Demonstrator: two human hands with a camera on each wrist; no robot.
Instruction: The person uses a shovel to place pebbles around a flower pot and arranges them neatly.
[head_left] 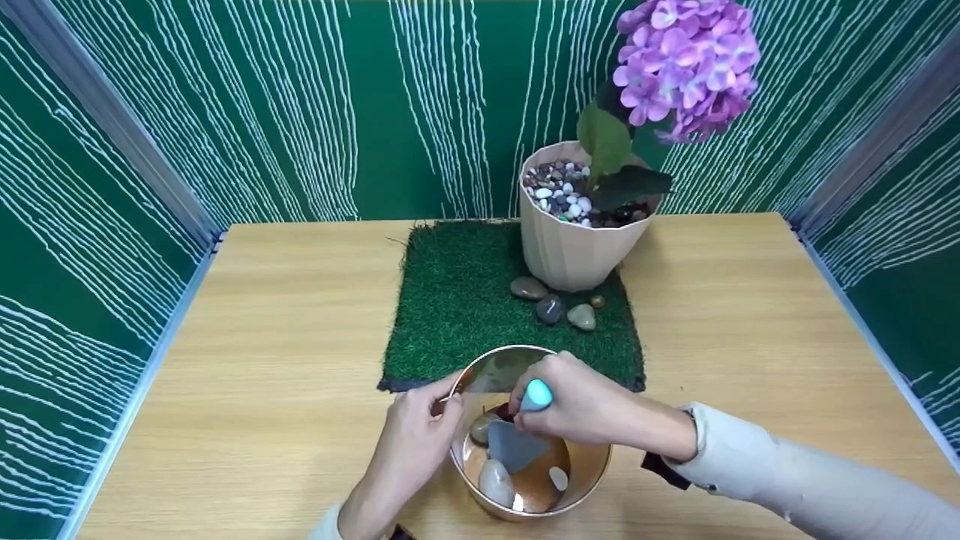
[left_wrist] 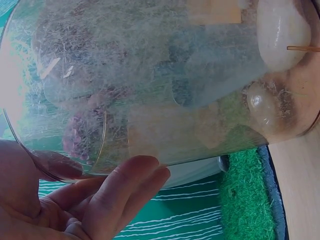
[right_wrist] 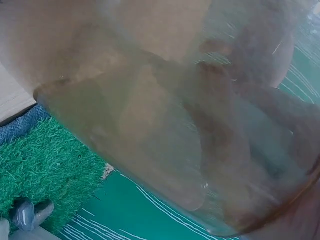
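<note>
A clear glass bowl (head_left: 589,472) stands at the table's front, with several stones on its floor, among them a large pale stone (head_left: 496,481) and a small white stone (head_left: 558,478). My left hand (head_left: 416,427) grips its rim on the left, thumb inside and fingers outside. Reaching in from the right, my right hand (head_left: 574,401) holds a spatula by its turquoise handle (head_left: 537,394). The flat grey-blue blade (head_left: 516,446) is down inside the bowl. Through the hazy, streaked wall (left_wrist: 100,55), the left wrist view shows the blade blurred near the stones.
Behind the bowl lies a green turf mat (head_left: 457,307). A pale pot (head_left: 574,255) with pebbles and a purple flower (head_left: 686,67) stands on it, several loose stones (head_left: 550,308) in front. Green walls with white streaks (head_left: 285,105) enclose the wooden table (head_left: 292,315).
</note>
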